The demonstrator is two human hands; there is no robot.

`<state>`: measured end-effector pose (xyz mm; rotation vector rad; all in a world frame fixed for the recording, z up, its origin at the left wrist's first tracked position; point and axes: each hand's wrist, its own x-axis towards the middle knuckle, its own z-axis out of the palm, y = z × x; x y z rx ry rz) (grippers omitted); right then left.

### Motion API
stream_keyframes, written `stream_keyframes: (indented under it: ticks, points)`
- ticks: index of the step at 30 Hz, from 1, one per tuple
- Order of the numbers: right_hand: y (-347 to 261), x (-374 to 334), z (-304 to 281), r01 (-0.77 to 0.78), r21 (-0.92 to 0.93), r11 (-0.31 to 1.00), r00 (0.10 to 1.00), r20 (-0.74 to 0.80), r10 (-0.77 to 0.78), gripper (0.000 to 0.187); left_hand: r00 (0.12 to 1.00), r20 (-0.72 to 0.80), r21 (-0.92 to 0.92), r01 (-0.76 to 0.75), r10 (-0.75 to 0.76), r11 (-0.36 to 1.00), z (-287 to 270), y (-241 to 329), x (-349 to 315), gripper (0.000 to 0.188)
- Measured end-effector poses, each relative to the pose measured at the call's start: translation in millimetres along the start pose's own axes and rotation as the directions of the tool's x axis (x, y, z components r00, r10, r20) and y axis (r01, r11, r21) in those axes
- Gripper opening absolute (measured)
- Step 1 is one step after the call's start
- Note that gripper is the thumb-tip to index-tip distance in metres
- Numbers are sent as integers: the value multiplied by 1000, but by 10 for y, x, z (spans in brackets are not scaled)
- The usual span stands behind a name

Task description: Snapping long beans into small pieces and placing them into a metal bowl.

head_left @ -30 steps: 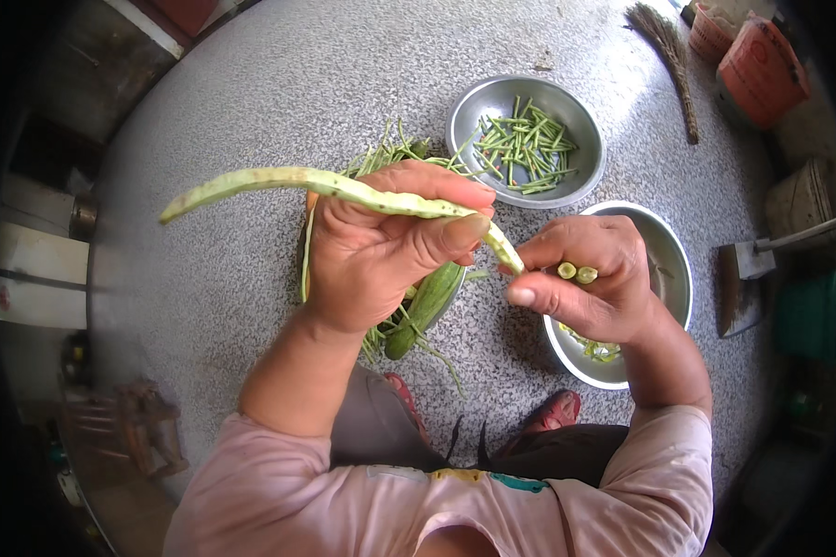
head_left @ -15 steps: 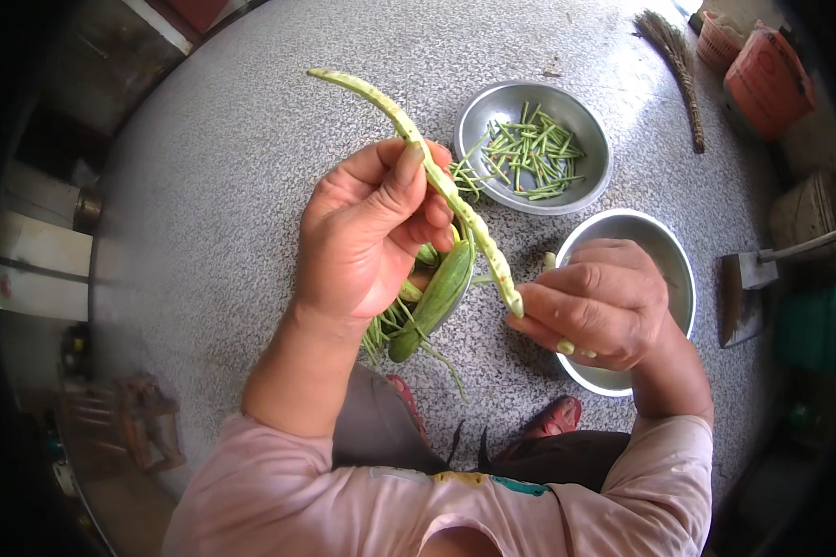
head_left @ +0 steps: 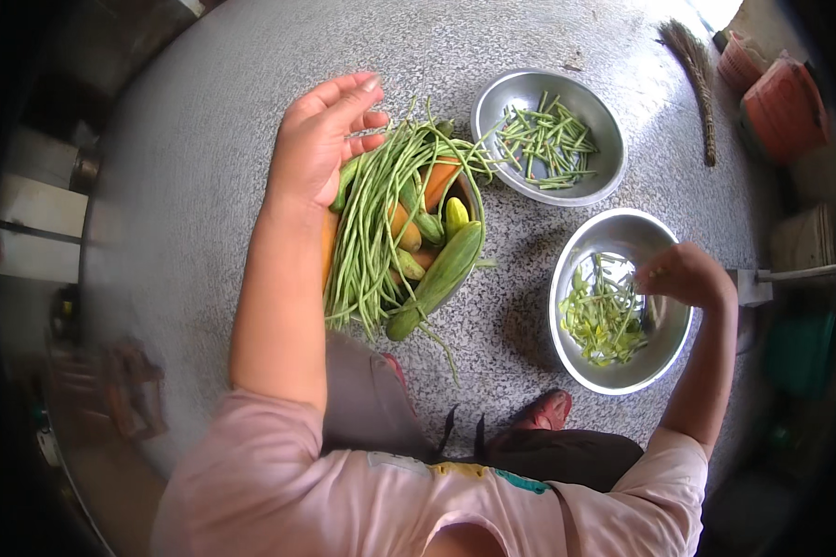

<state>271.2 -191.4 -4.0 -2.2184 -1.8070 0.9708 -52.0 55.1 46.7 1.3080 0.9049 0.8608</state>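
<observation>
My left hand (head_left: 330, 130) is raised at the upper left edge of a bowl heaped with vegetables, its fingers loosely curved and apart, with nothing seen in them. Long green beans (head_left: 372, 223) drape over that heap. Beside them lie a large green cucumber (head_left: 441, 278), a smaller yellow one (head_left: 456, 216) and orange vegetables (head_left: 439, 181). On the right, my right hand (head_left: 683, 276) hangs over the rim of a steel bowl (head_left: 576, 357), fingers closed on a pale green piece of bean pod (head_left: 658, 273). Green scraps (head_left: 604, 316) lie inside that bowl.
Farther back, another steel basin (head_left: 608, 186) holds short cut beans (head_left: 550, 144). A straw broom (head_left: 697, 84) lies on the speckled floor (head_left: 204, 167) at the far right, near red baskets (head_left: 785, 102). A long-handled dustpan (head_left: 752, 286) stands right of the scrap bowl.
The long pale bean pod is no longer between my hands. My left hand has moved up and left, and my right hand right, over the bowl. The vegetable heap and scraps have come into view.
</observation>
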Motion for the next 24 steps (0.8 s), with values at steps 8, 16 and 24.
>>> stream_keyframes:
  ticks: [8,16,24]
  points:
    - [380,554,411,64,204,977,986,-167,-30,27,966,-25,974,81,-256,213,-711,-986,428,42]
    - [65,1595,514,198,974,111,894,-225,388,82,630,-214,913,400,-747,76,-973,-1513,237,74]
    - [-115,1689,1053,-211,895,394,977,204,60,64,634,-129,860,454,-763,232,-1071,-1545,336,55]
